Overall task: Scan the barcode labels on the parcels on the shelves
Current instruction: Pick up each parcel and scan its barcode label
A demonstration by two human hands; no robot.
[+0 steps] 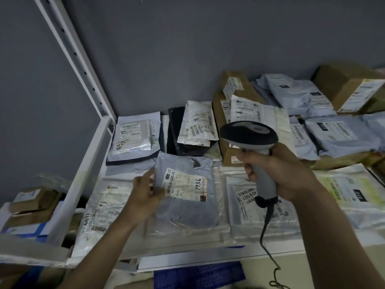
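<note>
While left hand (145,191) pinches the grey parcel's (183,190) edge, scanner (250,138) hovers above.

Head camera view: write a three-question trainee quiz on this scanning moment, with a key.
1. True or false: the right hand grips the grey corded handheld barcode scanner.
2. The left hand holds which parcel? A) brown cardboard box B) grey plastic mailer bag handwritten 7936 C) black pouch
3. What colour is the metal shelf frame?

Key: 1 true; 2 B; 3 white.
</note>
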